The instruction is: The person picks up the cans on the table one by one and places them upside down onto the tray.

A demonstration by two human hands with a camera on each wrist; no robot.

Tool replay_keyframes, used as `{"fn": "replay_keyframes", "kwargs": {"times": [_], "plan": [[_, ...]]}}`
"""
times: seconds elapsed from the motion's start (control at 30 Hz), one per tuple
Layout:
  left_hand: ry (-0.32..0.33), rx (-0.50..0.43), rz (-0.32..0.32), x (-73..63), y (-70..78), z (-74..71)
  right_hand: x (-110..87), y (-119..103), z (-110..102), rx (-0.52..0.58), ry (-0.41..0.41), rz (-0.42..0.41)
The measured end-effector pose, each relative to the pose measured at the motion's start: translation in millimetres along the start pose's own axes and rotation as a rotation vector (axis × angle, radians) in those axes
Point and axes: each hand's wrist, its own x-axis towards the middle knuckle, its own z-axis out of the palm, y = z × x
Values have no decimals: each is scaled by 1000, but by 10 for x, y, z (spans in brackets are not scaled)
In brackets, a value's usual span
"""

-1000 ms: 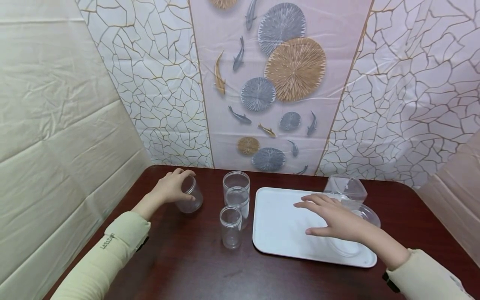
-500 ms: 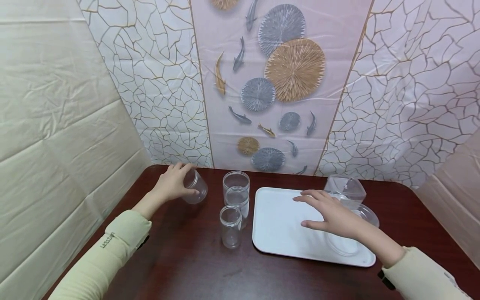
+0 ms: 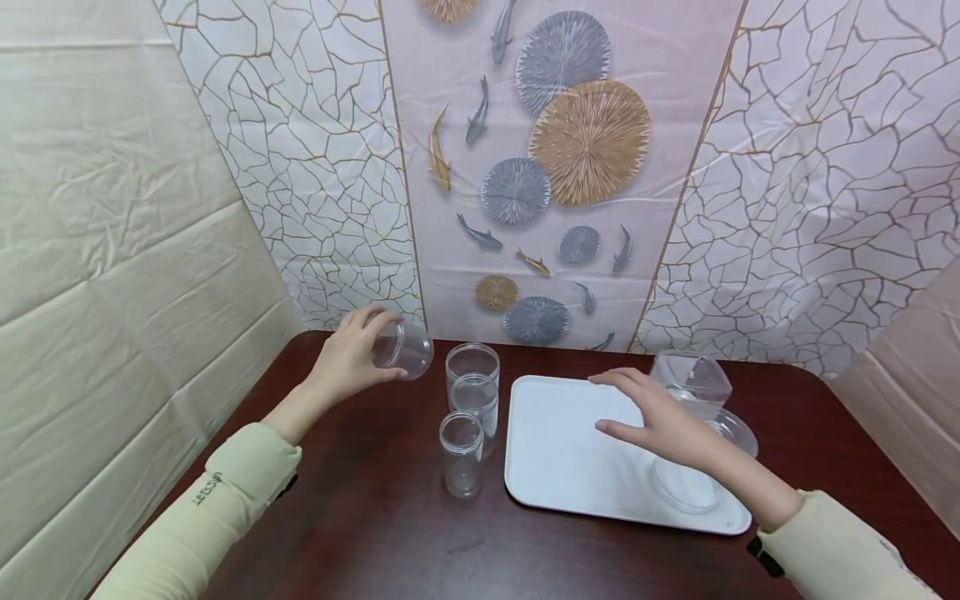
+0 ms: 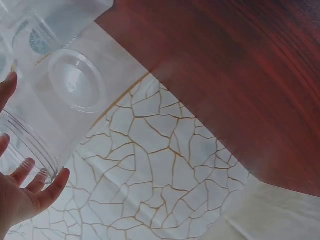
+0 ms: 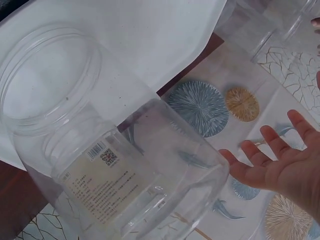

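From where I watch, the jar that matters is in the left hand, left of centre in the head view, just short of the back edge of the bench as the frame shows it. It lies tilted almost onto its side, its mouth toward the palm and its base facing right.

I take it for thin, clear plastic: light, fairly stiff in the base, a little springy in the wall, and smooth enough to slip if pinched too lightly. I'd keep hold where the left hand has it, round the ribbed neck that shows at the left edge of the left wrist view; those ridges should give the skin some bite, whereas squeezing the bare wall might dent it or let it turn.

On pose, the left arm comes in from the lower left of the frame, the fingers curled over the upper side of the jar and the thumb under it, so I read a firm grasp. The right hand reaches in from the lower right over the white tray, released, its fingers spread and the thumb apart. In the right wrist view its fingers come up against the outline of the square jar; I can't tell whether they touch. Three round jars stand upright in mid-frame, between the hands.
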Motion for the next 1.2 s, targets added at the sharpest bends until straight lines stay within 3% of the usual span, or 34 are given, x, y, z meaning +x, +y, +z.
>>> {"fn": "replay_keyframes", "kwargs": {"times": [0.43,0.73,0.87,1.0,1.2], "plan": [[53,-70,-2,36,160,-72,18,-11,-28,155,66,69],[127,-218,16,69,315,-67,38,-52,-68,203,96,120],[154,-327,10,75,397,-64,40,-50,-70,237,102,146],[147,-438,-29,79,485,-50,37,-44,-64,277,119,166],[122,-486,-43,126,595,-36,37,-59,-91,371,126,229]]}}
